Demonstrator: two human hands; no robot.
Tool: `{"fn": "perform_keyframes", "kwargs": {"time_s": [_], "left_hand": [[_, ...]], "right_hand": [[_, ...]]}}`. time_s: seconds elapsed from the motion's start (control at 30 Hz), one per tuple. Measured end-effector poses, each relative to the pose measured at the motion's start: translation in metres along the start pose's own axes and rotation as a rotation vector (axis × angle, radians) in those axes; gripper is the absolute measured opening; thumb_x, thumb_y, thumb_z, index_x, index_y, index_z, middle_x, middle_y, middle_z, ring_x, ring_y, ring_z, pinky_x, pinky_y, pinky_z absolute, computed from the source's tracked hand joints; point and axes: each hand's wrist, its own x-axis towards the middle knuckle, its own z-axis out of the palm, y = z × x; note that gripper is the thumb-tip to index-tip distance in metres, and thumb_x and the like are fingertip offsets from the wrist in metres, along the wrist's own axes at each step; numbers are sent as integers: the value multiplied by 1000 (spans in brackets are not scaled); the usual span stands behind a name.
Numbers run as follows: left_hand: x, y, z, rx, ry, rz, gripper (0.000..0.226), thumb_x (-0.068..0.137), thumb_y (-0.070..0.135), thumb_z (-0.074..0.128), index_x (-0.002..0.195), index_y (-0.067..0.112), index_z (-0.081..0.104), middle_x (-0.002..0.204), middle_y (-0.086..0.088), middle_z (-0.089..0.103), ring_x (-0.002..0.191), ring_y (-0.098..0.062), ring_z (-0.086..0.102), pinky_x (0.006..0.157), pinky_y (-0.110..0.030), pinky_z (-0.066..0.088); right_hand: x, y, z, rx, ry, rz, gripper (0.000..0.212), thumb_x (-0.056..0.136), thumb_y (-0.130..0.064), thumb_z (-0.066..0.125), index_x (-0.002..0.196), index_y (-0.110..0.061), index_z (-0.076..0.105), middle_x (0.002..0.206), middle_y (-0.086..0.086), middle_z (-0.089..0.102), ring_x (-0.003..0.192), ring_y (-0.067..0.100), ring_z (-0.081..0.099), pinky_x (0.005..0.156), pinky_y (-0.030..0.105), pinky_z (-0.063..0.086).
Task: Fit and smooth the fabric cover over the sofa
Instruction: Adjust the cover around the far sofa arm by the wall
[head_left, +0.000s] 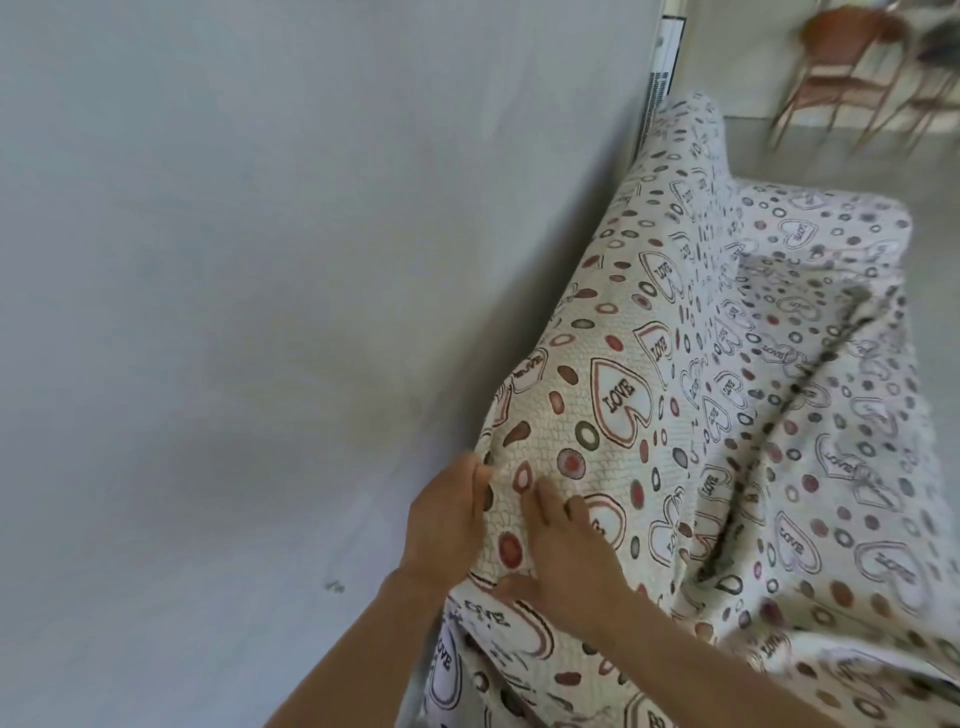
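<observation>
Standing at the sofa (691, 130) beside the wall (208, 260), looking down along its back; draped all over with the cover (623, 395), cream, printed with LOVE hearts and dots, bunched in folds over the seat to the right; crossed there by a dark trim (810, 374) running slantwise; pressing down on the cover's top near the wall with the right hand (566, 551), fingers straight and slightly spread, thumb out to the left, holding nothing; reaching with the left hand (447, 514) to the cover's edge against the wall, fingers laid along the fold and touching it; cannot tell whether pinching the cloth or only pushing; both hands close together, not touching; far off at upper right, a blurred chair (852, 57) on the floor (779, 150)
</observation>
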Motion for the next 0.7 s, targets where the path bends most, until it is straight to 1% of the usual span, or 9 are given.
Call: {"fn": "perform_keyframes", "kwargs": {"time_s": [0.07,0.1,0.17,0.2,0.3,0.47,0.53,0.6,0.7], "left_hand": [[4,3,-6,52,-21,-4,63,91,67,10,81,22,53,73,4,61,70,-20,56,64,-29,41],[3,3,-11,68,-31,14,60,93,64,13,74,24,54,69,4,60,69,-20,56,63,-29,39],[-7,1,-19,63,-34,29,49,91,55,16,59,28,42,55,6,48,62,-19,51,60,-28,35],[-16,1,-21,71,-33,25,48,91,53,17,57,27,37,52,7,43,60,-19,49,59,-28,33],[-37,1,-20,91,23,71,50,94,54,17,60,24,39,52,6,41,54,-18,45,54,-28,31],[-41,-5,-16,76,-63,114,45,92,57,17,70,26,42,57,9,42,58,-13,44,56,-27,29],[-42,-10,-14,64,-71,121,49,92,60,16,71,25,43,60,9,42,58,-11,45,56,-28,30],[-43,-11,-13,41,-75,114,48,91,62,15,70,27,42,60,9,43,57,-8,44,55,-28,30],[-46,-5,-13,12,-82,94,43,92,62,24,67,29,38,59,5,45,55,-8,44,51,-30,34]], "right_hand": [[-2,-2,1,3,12,22,109,78,-69,53,151,-5,4,158,14,5,132,36,24,106,40,34],[-1,-4,2,11,18,32,108,79,-67,54,151,-6,3,158,12,4,132,36,24,104,40,36],[-1,-7,4,23,30,50,104,81,-63,56,151,-8,2,159,9,2,132,35,23,101,40,41],[-3,-9,6,29,40,55,102,82,-60,57,151,-8,2,159,8,2,132,35,24,100,40,42],[-5,-10,12,28,68,53,98,84,-55,58,151,-8,3,160,9,4,133,35,24,101,39,40],[-4,2,14,151,83,18,98,77,-57,65,152,-18,14,160,2,11,126,33,30,100,40,38],[-7,11,13,262,99,16,86,78,-50,69,148,-19,28,154,2,24,123,29,34,98,39,39],[-15,18,11,340,186,25,61,79,-41,71,129,-16,47,130,4,41,112,23,43,87,35,44],[-24,16,16,361,247,13,22,85,-26,65,98,-14,53,100,0,48,92,19,47,72,34,42]]}}
